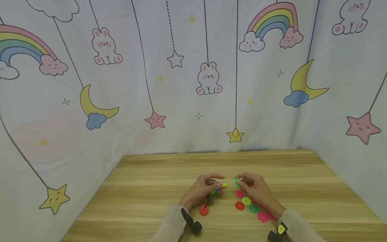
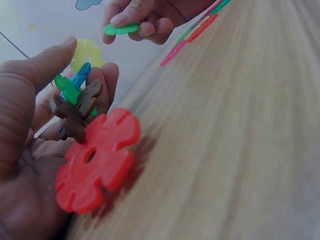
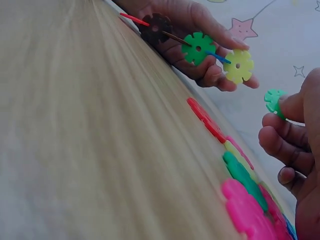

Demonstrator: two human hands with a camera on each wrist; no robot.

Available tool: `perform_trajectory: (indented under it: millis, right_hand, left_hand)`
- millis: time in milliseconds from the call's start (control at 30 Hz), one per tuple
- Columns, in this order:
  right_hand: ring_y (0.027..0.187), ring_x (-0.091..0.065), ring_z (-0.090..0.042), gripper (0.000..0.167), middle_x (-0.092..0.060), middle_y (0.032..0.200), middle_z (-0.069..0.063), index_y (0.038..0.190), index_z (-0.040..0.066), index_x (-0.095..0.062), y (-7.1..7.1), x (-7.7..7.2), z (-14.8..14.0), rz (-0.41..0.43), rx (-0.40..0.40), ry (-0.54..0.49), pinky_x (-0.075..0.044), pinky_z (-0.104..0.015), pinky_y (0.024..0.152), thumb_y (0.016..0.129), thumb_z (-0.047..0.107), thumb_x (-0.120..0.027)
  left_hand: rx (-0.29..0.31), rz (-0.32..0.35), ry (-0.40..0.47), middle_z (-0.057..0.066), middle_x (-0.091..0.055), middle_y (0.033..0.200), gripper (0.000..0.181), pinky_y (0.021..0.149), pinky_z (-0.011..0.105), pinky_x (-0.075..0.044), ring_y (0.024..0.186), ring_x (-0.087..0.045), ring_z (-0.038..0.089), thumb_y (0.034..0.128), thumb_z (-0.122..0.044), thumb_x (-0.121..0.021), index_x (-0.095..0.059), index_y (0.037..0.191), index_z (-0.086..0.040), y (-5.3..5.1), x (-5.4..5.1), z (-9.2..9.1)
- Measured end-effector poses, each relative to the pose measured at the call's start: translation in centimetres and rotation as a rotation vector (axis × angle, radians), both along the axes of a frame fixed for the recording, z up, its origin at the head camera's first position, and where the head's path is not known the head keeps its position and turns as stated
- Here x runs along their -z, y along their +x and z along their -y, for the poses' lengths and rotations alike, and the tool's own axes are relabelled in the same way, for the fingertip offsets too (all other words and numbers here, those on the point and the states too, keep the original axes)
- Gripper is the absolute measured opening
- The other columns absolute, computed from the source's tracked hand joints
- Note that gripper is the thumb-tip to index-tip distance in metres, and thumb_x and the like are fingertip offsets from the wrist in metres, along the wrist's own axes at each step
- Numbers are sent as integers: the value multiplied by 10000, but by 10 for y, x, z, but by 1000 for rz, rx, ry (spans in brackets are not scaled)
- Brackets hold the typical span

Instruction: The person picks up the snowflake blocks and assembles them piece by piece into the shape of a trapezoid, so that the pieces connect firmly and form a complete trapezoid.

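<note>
Chain [image 3: 190, 54] of slotted discs, above the counter [image 1: 145, 190]: the left grip [image 1: 202, 189] pinches its yellow disc [image 3: 233, 75]; a red disc [image 2: 110, 150] ends it, near the counter. Pieces appear light, stiff, smooth, probably plastic; joints may slip if bent, so a pinch on flat faces near a joint suits. The right grip [image 1: 257, 187] pinches a green disc [image 3: 272, 101] at its rim, apart from the chain. Loose discs [image 1: 246, 201] lie around the right forearm, possibly impeding it; patterned cloth [image 1: 181, 94] stands behind.

Forward-down head view; close, low wrist views, discs [image 3: 191, 53] in both
</note>
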State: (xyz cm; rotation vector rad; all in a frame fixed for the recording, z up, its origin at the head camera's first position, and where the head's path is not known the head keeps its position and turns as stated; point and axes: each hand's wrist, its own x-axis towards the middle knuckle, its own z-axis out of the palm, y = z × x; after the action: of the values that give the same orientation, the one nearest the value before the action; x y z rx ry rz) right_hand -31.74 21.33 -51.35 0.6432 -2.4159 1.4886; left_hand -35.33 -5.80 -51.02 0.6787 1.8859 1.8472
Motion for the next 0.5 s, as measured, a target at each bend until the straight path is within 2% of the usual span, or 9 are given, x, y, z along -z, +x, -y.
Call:
perform_trajectory:
  millis: [167, 233, 400, 500]
  right_hand:
    - [816, -751, -79, 156, -820, 962, -75, 1149, 69, -788, 2, 1, 5, 11, -69, -9, -604, -239, 760, 1051, 157, -704]
    - [857, -767, -80, 155, -827, 1008, -114, 1126, 41, -793, 2, 2, 7, -1, -100, -12, -611, -236, 780, 1053, 135, -694]
    - [676, -663, -48, 191, -733, 805, -211, 1144, -21, -773, 4, 3, 13, 30, -178, -61, -579, -253, 620, 1076, 100, -641]
    - [619, -618, -71, 209, -682, 747, -227, 1159, -31, -763, 5, 2, 16, 59, -185, -87, -560, -268, 573, 1087, 109, -625]
  left_hand:
    - [4, -6, -5, 77, -820, 1104, 450, 874, 259, -569, 947, -731, 88, 1066, -190, -690, -615, 1480, -29, -1, 1, 0]
    - [6, -4, -3, 118, -819, 1124, 456, 888, 263, -570, 954, -740, 98, 1063, -188, -694, -613, 1482, -27, -2, 1, 0]
    - [12, 4, 6, 158, -816, 1136, 472, 901, 262, -567, 957, -766, 112, 1052, -172, -708, -603, 1485, -17, -2, 2, 0]
    - [15, 3, 7, 153, -816, 1135, 478, 905, 264, -560, 965, -767, 117, 1049, -169, -712, -599, 1487, -16, -1, 2, 0]
